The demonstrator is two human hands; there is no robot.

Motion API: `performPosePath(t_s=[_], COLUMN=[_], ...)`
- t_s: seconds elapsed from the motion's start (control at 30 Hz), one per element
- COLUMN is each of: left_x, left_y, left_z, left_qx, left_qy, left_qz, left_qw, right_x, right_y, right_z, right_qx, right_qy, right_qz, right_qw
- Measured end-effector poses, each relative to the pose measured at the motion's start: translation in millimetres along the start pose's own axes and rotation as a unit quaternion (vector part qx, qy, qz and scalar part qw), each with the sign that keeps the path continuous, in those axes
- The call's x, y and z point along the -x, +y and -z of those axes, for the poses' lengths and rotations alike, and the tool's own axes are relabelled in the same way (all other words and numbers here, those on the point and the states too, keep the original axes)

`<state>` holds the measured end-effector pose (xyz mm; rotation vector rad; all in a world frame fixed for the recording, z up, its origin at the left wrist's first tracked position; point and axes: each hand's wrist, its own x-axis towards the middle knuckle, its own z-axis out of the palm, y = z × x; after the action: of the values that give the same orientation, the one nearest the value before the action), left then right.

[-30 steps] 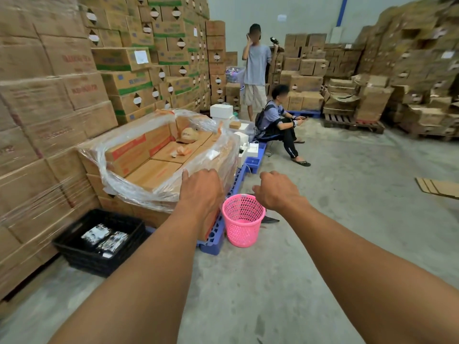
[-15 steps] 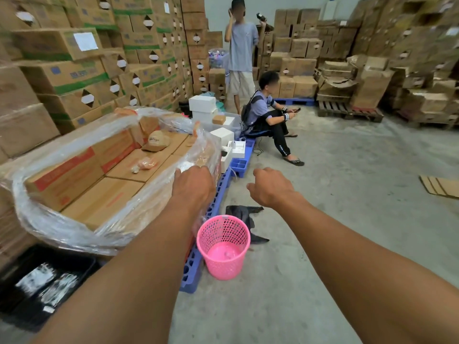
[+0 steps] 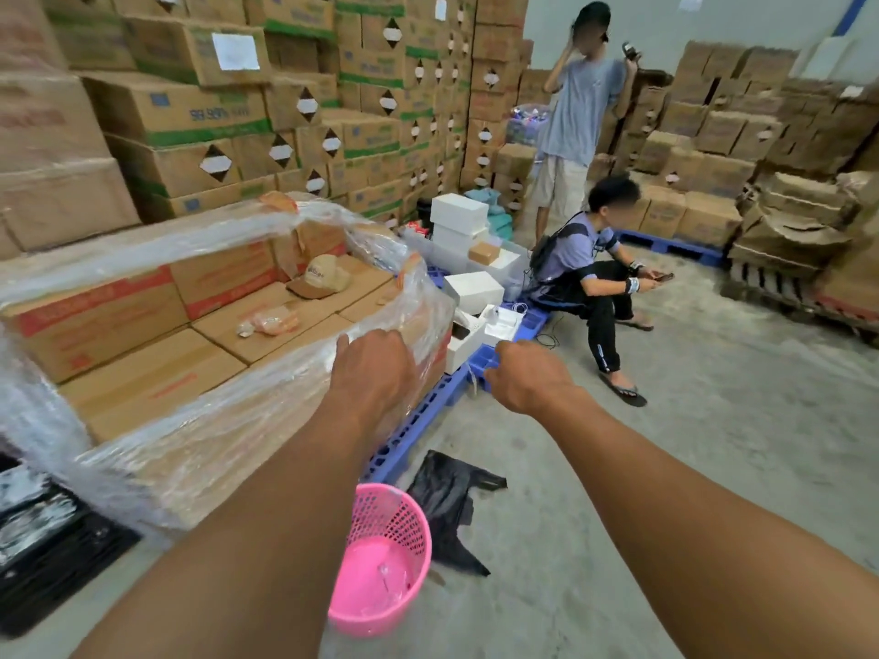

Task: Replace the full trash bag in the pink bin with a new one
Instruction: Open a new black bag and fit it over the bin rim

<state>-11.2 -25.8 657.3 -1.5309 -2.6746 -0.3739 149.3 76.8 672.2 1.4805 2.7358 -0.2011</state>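
The pink mesh bin (image 3: 385, 558) stands on the concrete floor just below my arms, partly hidden by my left forearm; I see no bag lining it, only a scrap of clear plastic at the bottom. A crumpled black trash bag (image 3: 449, 497) lies flat on the floor right behind the bin. My left hand (image 3: 373, 373) is stretched forward over the edge of the plastic-wrapped cartons, fingers curled down, holding nothing I can see. My right hand (image 3: 525, 375) is also stretched forward, loosely curled and empty, above the blue pallet.
A shrink-wrapped stack of cartons (image 3: 200, 335) on a blue pallet (image 3: 418, 425) fills the left. A black crate (image 3: 52, 544) sits at lower left. One person sits on the pallet (image 3: 590, 273), another stands behind (image 3: 578, 116). Carton walls ring the room.
The view has moved closer; the pink bin now sits lower, under my arms, and the black bag behind it has come into full view. Both hands stay stretched forward and empty.
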Motion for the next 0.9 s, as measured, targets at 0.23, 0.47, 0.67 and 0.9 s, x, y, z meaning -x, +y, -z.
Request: performPosePath(t_s=[0.23, 0.47, 0.67, 0.9], left_x=[-120, -212, -257, -262], left_y=[9, 14, 7, 27], left_z=[-42, -89, -163, -338], left_qx=[-0.051, -0.025, -0.004, -0.024], left_qy=[0.002, -0.024, -0.043, -0.143], left_qz=[0.038, 0.101, 0.23, 0.304], left_qw=[0.998, 0.994, 0.972, 0.942], right_x=[-135, -259, -364, -429], right_y=[20, 26, 27, 69], right_z=[-8, -38, -104, -273], right_qx=[-0.023, -0.004, 0.048, 0.054], right_qy=[-0.023, -0.076, -0.119, -0.21], right_qz=[0.045, 0.112, 0.254, 0.324], right_qw=[0.998, 0.991, 0.959, 0.921])
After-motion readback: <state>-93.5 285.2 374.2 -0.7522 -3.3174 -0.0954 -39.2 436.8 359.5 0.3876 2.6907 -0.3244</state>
